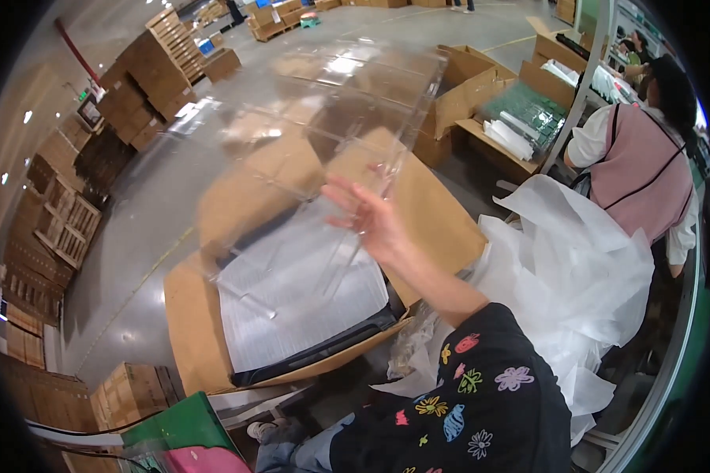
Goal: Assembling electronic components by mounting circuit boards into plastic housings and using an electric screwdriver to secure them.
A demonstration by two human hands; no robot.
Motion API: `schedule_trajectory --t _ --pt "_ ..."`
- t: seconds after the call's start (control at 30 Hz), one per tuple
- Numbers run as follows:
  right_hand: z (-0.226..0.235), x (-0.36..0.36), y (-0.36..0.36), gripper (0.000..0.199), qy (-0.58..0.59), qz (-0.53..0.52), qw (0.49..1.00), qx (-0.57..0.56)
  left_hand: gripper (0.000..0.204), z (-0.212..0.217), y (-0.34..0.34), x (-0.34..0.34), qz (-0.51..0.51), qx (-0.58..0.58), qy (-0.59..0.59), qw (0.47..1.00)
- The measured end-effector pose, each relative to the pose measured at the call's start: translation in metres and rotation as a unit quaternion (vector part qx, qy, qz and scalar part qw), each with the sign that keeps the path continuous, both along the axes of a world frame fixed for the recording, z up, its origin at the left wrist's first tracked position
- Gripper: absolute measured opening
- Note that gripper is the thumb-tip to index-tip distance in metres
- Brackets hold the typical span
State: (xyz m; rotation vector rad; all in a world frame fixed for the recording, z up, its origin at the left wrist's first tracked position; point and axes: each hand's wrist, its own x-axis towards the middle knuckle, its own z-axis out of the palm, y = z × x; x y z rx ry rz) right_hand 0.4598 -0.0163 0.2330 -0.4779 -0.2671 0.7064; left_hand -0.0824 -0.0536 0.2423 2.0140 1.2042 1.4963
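From the lower right, my right arm in a black sleeve with colourful flower prints reaches over an open cardboard box. My right hand (364, 217) is at the near right edge of a large clear plastic tray (323, 150), its fingers spread and partly seen through the plastic. The tray is in the air, tilted and smeared by motion. It has ribs dividing it into compartments. Below it, the cardboard box (191, 327) holds a whitish, finely lined sheet or stack (304, 319) with a black edge (355, 335) along its near side. My left hand is not in view.
Crumpled white foam sheeting (564, 264) is heaped at the right, near a person in a pink vest (647, 165). Behind stands another open box (521, 158) with green items. Pallets (67, 229) and stacked cartons (138, 87) are at the far left.
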Motion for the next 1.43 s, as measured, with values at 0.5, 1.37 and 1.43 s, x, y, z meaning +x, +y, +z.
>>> schedule_trajectory --t 0.5,1.37,1.43 --pt "-0.051 0.395 -0.01 0.055 -0.085 -0.416 0.824 -0.374 0.018 0.007 -0.009 0.031 0.095 0.036 0.113 0.988" --pt "-0.302 -0.13 0.144 0.042 -0.844 0.014 0.381 -0.378 0.032 -0.035 -0.033 0.022 0.266 -0.025 0.067 0.961" --pt "-0.305 -0.124 0.161 0.035 -0.836 0.093 0.375 -0.389 0.031 -0.043 -0.039 0.014 0.226 -0.043 0.037 0.972"
